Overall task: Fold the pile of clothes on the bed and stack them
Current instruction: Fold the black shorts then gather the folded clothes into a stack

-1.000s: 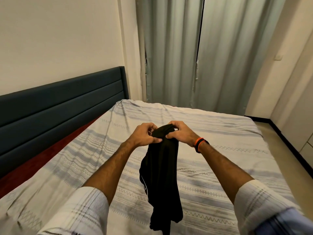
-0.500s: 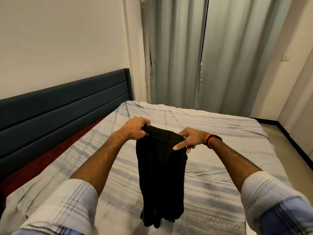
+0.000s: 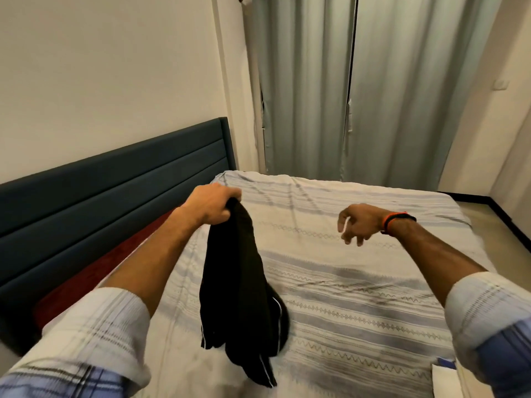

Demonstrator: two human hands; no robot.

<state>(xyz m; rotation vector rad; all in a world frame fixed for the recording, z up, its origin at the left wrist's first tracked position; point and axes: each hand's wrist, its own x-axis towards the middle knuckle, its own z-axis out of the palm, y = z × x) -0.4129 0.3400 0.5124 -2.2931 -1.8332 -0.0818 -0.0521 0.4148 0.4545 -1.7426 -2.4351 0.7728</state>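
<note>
L hand (image 3: 212, 206) fingers curled tight round top of black garment (image 3: 235, 282), which hangs w/ lower end on bed (image 3: 359, 311). R hand (image 3: 360, 224) loosely spread, holding nothing, above bed.

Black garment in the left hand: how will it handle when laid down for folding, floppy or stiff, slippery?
Probably very floppy: the black garment hangs limp from the left hand in long folds, its lower end bunching on the bed. Likely light, since one gripping hand carries it while the right hand hangs free. Slipperiness is hard to judge; the fabric looks matte.
</note>
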